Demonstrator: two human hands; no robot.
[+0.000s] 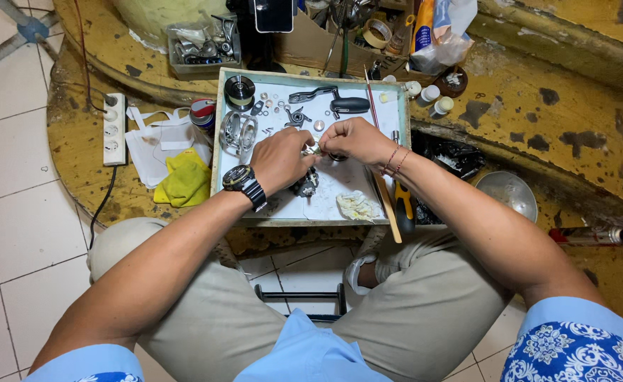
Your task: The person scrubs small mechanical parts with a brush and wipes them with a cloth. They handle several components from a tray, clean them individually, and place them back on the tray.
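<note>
Metal reel part (313, 149), small and shiny, pinched between left hand (280, 160) and right hand (354, 139) above the white tray (340, 191). Probably light, rigid, greasy-slick; best gripped at its rim. Both grips clamped on it. Dark reel body (304, 184) just below.

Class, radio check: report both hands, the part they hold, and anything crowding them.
Left hand and right hand pinch one small metal part over the white tray. Dark reel body just below; loose parts behind.
</note>
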